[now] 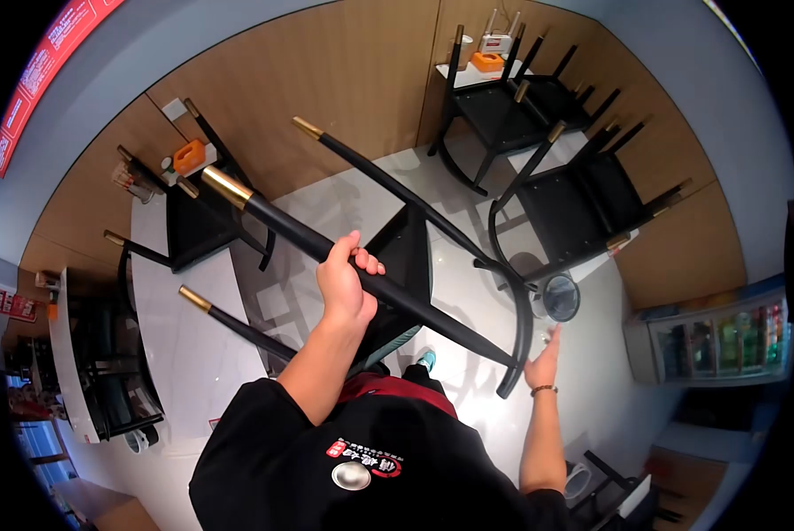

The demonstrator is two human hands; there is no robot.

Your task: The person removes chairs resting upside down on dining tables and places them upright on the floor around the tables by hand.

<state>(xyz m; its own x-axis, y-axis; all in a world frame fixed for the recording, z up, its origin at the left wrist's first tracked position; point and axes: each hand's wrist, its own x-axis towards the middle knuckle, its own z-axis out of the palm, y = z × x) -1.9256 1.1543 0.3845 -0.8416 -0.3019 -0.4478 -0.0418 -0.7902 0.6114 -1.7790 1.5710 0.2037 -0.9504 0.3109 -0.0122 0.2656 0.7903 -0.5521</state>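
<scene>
A black chair (403,257) with gold-tipped legs is tilted up in front of me, its legs pointing to the upper left. My left hand (347,281) is closed around one thick black leg of this chair, with the fingers wrapped over it. Beside the chair's curved back rail (523,327), my right hand (543,361) has at least one finger stretched out and does not wrap the rail. Whether it touches the rail is hard to see. Part of the seat is hidden behind my left hand and the leg.
Upturned black chairs (503,115) rest on tables at the back right, and another upturned chair (198,217) lies on the white table (193,301) at left. A round bin (560,298) stands on the floor near my right hand. A drinks fridge (711,345) is at far right.
</scene>
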